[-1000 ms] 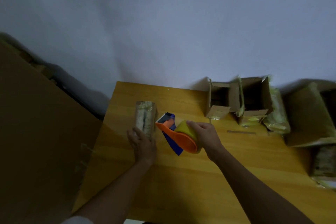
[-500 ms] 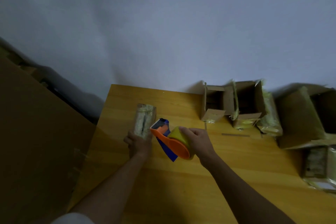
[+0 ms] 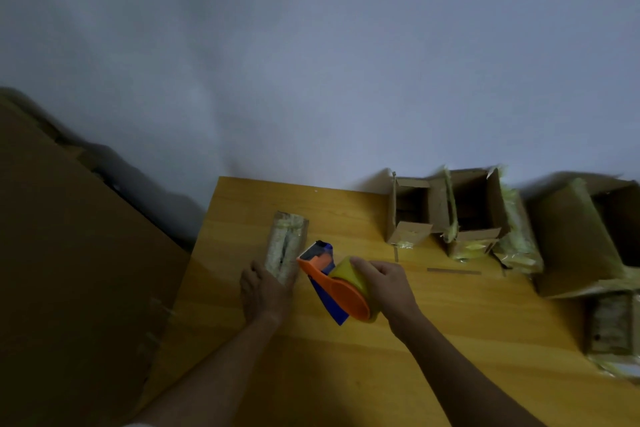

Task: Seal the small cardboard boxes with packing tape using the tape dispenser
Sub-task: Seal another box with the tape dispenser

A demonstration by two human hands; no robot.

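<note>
A small, narrow cardboard box [image 3: 285,241] lies on the wooden table [image 3: 346,357], its closed top flaps covered in worn tape with a dark seam down the middle. My left hand [image 3: 265,291] grips the box's near end. My right hand [image 3: 384,284] holds an orange and blue tape dispenser [image 3: 334,282] with a yellowish tape roll, tilted, its front end just right of the box's near end.
Two open small boxes [image 3: 446,215] stand at the table's back edge against the wall. Larger taped boxes [image 3: 581,239] sit at the right, another taped box [image 3: 611,322] near the right edge. A big cardboard sheet [image 3: 69,288] leans at the left.
My left hand has slid forward onto the box's near end and closed on it. The dispenser has moved a little left, closer to the box.
</note>
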